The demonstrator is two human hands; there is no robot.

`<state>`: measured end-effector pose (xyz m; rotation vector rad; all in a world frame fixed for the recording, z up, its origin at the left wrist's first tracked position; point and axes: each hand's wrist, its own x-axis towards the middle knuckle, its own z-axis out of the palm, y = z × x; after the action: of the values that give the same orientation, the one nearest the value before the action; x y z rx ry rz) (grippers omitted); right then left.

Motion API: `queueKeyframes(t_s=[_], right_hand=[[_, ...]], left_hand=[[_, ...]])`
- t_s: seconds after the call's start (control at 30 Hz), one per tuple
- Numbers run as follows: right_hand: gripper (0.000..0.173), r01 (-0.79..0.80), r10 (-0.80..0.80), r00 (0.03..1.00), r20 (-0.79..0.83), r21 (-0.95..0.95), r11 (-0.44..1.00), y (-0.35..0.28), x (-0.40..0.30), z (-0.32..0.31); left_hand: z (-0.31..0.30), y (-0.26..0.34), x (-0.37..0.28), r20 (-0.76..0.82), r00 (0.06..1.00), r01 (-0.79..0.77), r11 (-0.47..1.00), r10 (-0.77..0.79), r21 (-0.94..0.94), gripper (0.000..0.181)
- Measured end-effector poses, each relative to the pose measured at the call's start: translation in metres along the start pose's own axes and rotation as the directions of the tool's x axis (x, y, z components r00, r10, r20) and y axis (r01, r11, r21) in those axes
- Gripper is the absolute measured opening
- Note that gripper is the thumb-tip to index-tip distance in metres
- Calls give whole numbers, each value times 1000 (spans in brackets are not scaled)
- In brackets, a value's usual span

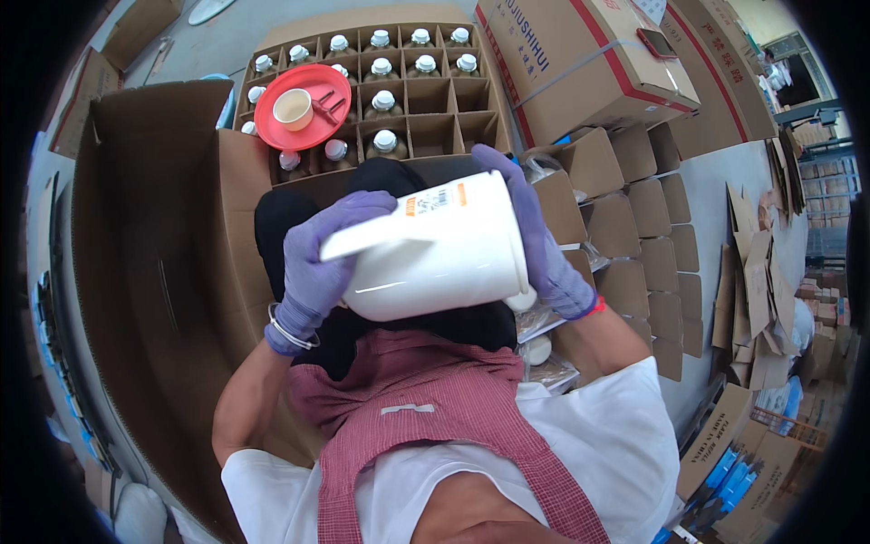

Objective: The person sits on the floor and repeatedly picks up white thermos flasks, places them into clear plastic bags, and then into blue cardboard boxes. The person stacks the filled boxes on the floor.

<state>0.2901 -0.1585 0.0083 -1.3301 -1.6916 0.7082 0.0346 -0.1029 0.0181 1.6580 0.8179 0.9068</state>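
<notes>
A glossy white plastic jug [435, 255] lies tilted on its side between my gloved hands, above my lap. It has a handle and a printed label. My left hand [319, 248] is wrapped around the handle side. My right hand [537, 238] presses flat along the rim at the other end, fingers pointing away from me. Beyond my knees stands a divided carton [431, 139] with white-capped bottles [385, 103] in many of its cells. On those bottles rests a round red tray [272, 129], bearing a cream cup [293, 109] and small dark red parts [329, 107].
A tall open carton [156, 238] stands close at my left. To my right are cardboard dividers [639, 238] and plastic-wrapped pieces [544, 350]. A sealed carton [584, 61] at the far right carries a phone [656, 43]. Flattened cardboard [754, 285] lies further right.
</notes>
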Motion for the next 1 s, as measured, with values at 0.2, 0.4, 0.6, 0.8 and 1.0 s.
queueKeyframes(t_s=[0.2,0.4,0.6,0.8,1.0], right_hand=[[58,294,-345,936,72,382,876,-17,33,-21],[42,-213,359,927,-108,637,741,59,-3,31],[66,585,-593,791,149,101,805,-49,43,-35],[54,-217,295,955,23,731,646,21,20,14],[74,453,-442,890,112,-115,884,-26,41,-32]], left_hand=[[-9,-4,13,-86,991,101,993,-106,-68,22],[-5,14,31,267,846,-532,766,461,361,30],[-24,9,20,76,911,413,898,-406,-151,24],[2,19,31,165,840,-525,701,516,482,30],[-34,1,20,73,943,332,928,-324,-168,31]])
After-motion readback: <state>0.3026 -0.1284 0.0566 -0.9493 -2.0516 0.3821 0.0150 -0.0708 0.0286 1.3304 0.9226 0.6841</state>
